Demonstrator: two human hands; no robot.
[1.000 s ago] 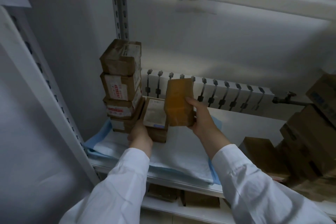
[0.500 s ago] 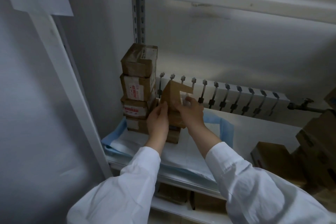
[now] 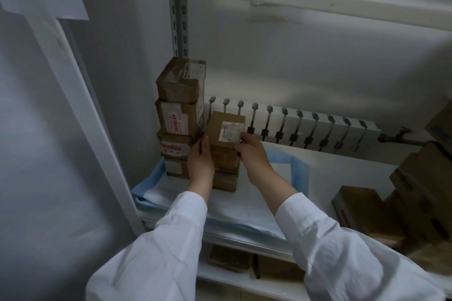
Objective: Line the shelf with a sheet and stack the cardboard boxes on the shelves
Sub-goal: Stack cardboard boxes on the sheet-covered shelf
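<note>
Your left hand (image 3: 201, 165) and right hand (image 3: 253, 154) now clasp the box (image 3: 226, 140); it has settled onto the second pile beneath your grip, beside the tall stack (image 3: 179, 115).

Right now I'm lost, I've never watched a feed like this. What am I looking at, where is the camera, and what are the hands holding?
There is no machine here: a person in white sleeves works with bare hands. The one picture comes from a camera worn on the head, looking forward and down. The left hand and right hand press either side of a brown box with a white label, set on top of a short stack. Beside it, at left, stands a taller stack. Both rest on a blue-edged sheet lining the shelf. More boxes wait at right.
</note>
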